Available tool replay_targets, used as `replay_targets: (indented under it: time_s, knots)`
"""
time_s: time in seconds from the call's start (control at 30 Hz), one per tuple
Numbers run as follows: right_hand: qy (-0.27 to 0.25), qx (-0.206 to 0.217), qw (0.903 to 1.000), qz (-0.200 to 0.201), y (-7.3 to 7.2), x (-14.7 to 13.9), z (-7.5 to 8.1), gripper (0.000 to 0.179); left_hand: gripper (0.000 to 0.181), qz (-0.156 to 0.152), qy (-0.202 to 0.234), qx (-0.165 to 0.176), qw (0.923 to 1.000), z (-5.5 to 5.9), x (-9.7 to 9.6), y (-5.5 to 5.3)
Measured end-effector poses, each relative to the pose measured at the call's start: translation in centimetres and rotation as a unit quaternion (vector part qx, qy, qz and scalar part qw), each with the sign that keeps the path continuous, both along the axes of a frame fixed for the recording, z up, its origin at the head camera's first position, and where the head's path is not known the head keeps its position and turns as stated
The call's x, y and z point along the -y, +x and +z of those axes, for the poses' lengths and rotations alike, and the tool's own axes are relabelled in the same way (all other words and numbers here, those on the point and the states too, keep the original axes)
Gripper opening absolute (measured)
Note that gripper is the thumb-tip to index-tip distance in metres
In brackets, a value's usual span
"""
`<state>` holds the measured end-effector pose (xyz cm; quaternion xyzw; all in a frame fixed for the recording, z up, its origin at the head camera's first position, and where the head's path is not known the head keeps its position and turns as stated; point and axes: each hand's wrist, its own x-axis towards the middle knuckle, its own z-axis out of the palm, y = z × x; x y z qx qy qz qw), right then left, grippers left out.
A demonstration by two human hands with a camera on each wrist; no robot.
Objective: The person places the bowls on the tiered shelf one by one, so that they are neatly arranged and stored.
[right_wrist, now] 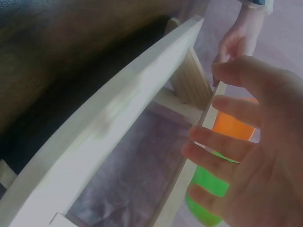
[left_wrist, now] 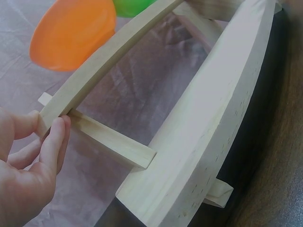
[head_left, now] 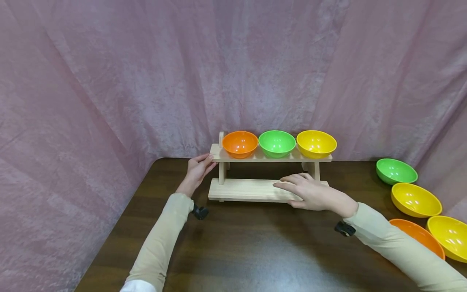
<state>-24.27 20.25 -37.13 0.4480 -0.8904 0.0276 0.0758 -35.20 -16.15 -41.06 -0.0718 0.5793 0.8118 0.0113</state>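
A two-tier wooden rack [head_left: 248, 190] stands on the table, its upper board carrying an orange bowl [head_left: 240, 144], a green bowl [head_left: 277, 144] and a yellow bowl [head_left: 316, 144] in a row. My left hand [head_left: 197, 172] pinches the left end of that upper board, thumb on top and fingers beneath, as the left wrist view shows. In the head view my right hand [head_left: 310, 192] appears over the right part of the bare lower board, fingers spread and holding nothing. Whether it touches the wood I cannot tell.
At the right of the table sit more bowls: a green bowl [head_left: 396, 171], a yellow bowl [head_left: 416, 200], another yellow bowl [head_left: 450, 237] and an orange bowl [head_left: 417, 237], partly behind my right sleeve. A pink curtain [head_left: 182, 81] hangs close behind the rack.
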Motion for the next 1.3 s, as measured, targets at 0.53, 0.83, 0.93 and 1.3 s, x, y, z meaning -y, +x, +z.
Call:
replay_targets:
  time_s: [0.53, 0.83, 0.93, 1.3]
  knots:
    - [0.005, 0.041, 0.9982, -0.043, 1.5, -2.5, -0.2, 0.058, 0.045, -0.002, 0.009, -0.006, 0.9999, -0.3, 0.0, 0.1]
    - [-0.033, 0.025, 0.9978, -0.052, 2.6, -4.6, -0.8, 0.06, 0.047, -0.006, 0.0, -0.006, 1.0, -0.2, 0.0, 0.1]
    - [-0.056, 0.015, 0.9969, -0.052, 2.8, -5.2, -0.9, 0.058, 0.047, -0.004, 0.001, -0.007, 1.0, -0.1, 0.0, 0.0]
    - [-0.112, -0.027, 0.9926, -0.039, 3.5, -6.9, -2.0, 0.034, 0.047, -0.001, 0.002, -0.004, 1.0, 0.0, -0.1, 0.1]
